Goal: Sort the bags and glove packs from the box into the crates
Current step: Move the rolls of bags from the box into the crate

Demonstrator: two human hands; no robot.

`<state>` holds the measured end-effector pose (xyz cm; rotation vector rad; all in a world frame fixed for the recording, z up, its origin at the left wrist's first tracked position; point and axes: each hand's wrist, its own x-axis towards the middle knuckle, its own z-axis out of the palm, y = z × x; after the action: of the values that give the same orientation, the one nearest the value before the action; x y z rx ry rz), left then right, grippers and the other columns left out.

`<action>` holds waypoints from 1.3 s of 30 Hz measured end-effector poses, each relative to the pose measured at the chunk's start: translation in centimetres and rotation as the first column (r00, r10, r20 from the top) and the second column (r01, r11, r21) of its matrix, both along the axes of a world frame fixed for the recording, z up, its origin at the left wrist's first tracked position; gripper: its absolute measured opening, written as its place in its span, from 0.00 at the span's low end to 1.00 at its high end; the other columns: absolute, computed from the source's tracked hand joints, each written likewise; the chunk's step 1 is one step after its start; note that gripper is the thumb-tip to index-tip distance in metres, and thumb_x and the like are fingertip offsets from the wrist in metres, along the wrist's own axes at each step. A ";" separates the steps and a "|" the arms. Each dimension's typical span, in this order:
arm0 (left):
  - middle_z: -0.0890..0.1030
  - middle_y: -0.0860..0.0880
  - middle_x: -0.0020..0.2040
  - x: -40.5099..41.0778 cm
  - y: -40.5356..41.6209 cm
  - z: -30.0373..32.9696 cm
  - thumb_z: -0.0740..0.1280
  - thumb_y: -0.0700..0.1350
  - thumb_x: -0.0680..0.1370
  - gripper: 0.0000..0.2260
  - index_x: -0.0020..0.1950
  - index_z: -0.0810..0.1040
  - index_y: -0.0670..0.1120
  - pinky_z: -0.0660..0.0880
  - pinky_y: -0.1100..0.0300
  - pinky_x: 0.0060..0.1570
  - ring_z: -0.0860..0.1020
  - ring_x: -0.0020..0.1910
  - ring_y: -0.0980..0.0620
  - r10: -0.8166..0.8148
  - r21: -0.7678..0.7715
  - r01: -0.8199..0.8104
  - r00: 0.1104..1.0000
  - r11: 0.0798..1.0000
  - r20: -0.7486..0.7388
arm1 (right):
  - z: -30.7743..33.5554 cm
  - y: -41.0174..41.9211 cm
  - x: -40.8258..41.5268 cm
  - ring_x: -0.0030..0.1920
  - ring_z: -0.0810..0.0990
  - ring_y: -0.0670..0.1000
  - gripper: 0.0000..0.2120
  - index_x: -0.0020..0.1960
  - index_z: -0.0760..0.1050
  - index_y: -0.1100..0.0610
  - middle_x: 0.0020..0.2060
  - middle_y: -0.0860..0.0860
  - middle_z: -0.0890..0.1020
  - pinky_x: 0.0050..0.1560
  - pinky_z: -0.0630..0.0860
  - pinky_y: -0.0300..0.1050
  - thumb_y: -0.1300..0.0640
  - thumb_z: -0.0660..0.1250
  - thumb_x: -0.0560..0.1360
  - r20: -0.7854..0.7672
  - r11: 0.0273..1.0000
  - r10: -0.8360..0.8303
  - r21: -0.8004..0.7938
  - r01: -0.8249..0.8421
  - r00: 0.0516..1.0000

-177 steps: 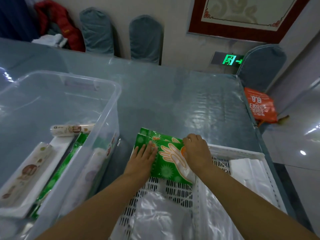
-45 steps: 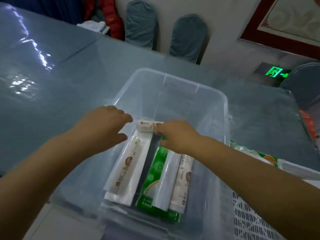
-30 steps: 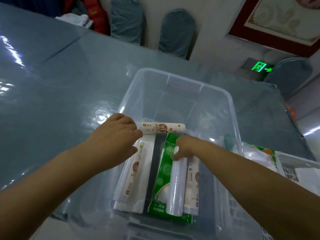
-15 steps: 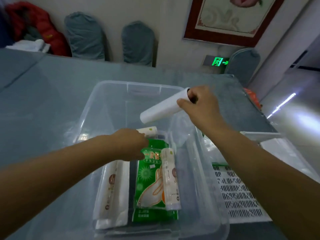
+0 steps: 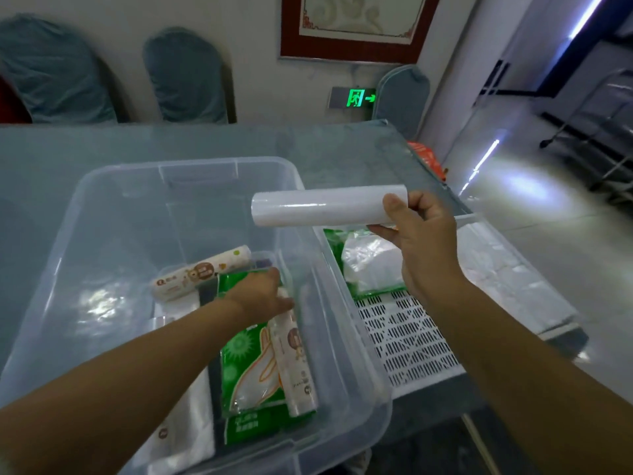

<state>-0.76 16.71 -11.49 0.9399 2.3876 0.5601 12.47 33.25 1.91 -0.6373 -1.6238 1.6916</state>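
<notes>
A long table [image 5: 205, 142] under a glossy blue-grey cover runs ahead of both hands. Beyond it, past the left hand, two chairs in blue-grey covers [image 5: 54, 70] [image 5: 186, 77] stand against a pale wall; a third covered chair [image 5: 404, 97] stands ahead of the right hand. A red-framed picture [image 5: 352, 25] hangs above, with a lit green exit sign [image 5: 356, 97] below it. Off to the right, a shiny floor [image 5: 534, 200] reflects light, and something orange-red, perhaps a bag [image 5: 426, 156], lies by the table's corner.

Dim, bluish indoor light, glare patch on floor [image 5: 534, 186] at right, soft focus, wide-angle edge bending
</notes>
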 end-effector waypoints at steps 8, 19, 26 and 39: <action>0.75 0.51 0.38 1.4 0.2 -0.9 0.74 0.49 0.69 0.21 0.51 0.62 0.51 0.71 0.66 0.23 0.77 0.32 0.56 0.106 -0.077 -0.099 0.990 0.992 0.090 | -1.4 0.2 0.8 0.40 0.82 0.45 0.07 0.39 0.73 0.57 0.48 0.56 0.77 0.44 0.82 0.48 0.61 0.69 0.74 -0.029 0.985 -0.109 -0.139 0.104 0.994; 0.75 0.44 0.50 3.6 1.1 0.2 0.76 0.41 0.67 0.27 0.59 0.64 0.43 0.74 0.61 0.34 0.77 0.43 0.48 0.365 -0.024 -0.371 0.896 0.928 0.254 | -3.4 3.3 2.2 0.47 0.80 0.49 0.22 0.58 0.66 0.51 0.50 0.47 0.74 0.44 0.80 0.42 0.55 0.73 0.70 0.164 0.995 0.070 0.053 -0.080 0.984; 0.78 0.47 0.39 1.5 -0.4 8.6 0.78 0.43 0.63 0.19 0.49 0.74 0.44 0.73 0.60 0.33 0.78 0.39 0.46 0.708 0.409 -0.714 0.677 0.568 0.200 | -4.7 9.2 2.3 0.34 0.78 0.44 0.14 0.45 0.77 0.48 0.35 0.43 0.78 0.34 0.72 0.39 0.42 0.73 0.65 0.717 0.541 0.257 0.450 -0.711 0.648; 0.75 0.58 0.50 8.5 10.3 24.0 0.67 0.43 0.72 0.23 0.64 0.62 0.50 0.79 0.61 0.44 0.78 0.45 0.63 0.558 0.957 -0.041 0.819 0.287 -0.132 | -14.0 23.0 7.2 0.52 0.75 0.50 0.23 0.59 0.72 0.46 0.54 0.48 0.79 0.51 0.67 0.48 0.37 0.65 0.68 0.854 -0.079 -0.162 0.489 -0.869 0.495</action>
<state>7.75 26.99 12.52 1.0685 2.5610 2.3370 19.69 56.24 -12.13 0.1320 -3.3266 -0.1234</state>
